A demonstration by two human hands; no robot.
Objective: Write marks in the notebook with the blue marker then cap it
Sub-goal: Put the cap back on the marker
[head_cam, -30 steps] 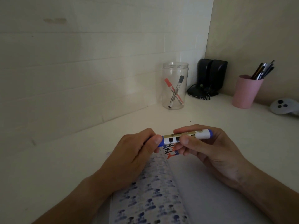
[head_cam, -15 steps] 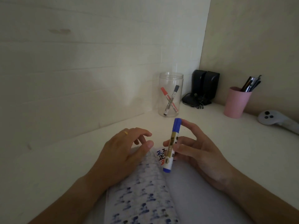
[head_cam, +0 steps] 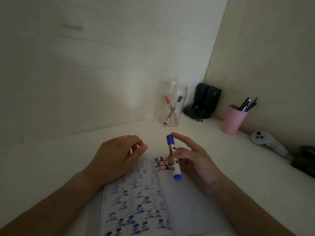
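Blue marker (head_cam: 173,156): held nearly upright above top of open notebook (head_cam: 184,206), tilted a little; blue at both ends, one blue end up near (head_cam: 169,139), the other down near (head_cam: 177,176), over right page close to centre fold. Cannot tell from this view which end is the cap

Right hand (head_cam: 192,160): thumb and bent fingers closed on middle of marker barrel; index finger stretched out straight, tip just behind upper blue end. Wrist over right page

Left hand (head_cam: 115,155): resting on upper left page, fingers loosely curled with gaps between them, thumb pointing toward marker; holding nothing. Thin yellow ring (head_cam: 125,137) on one finger. Clear of marker, small gap between thumb tip and barrel

Notebook flat on white desk (head_cam: 51,167), open. Left page covered in rows of blue and dark marks, blurred. Right page mostly bare; small cluster of blue, black and red marks (head_cam: 162,163) at its top, beside fold, partly hidden by marker

Far side of desk, against wall: clear jar (head_cam: 173,103) with two crossed markers inside, one red-capped, one dark-capped; black speakers (head_cam: 207,99) just right of jar; pink cup (head_cam: 232,120) holding pens; white controller (head_cam: 265,141) further right. Lighting dim
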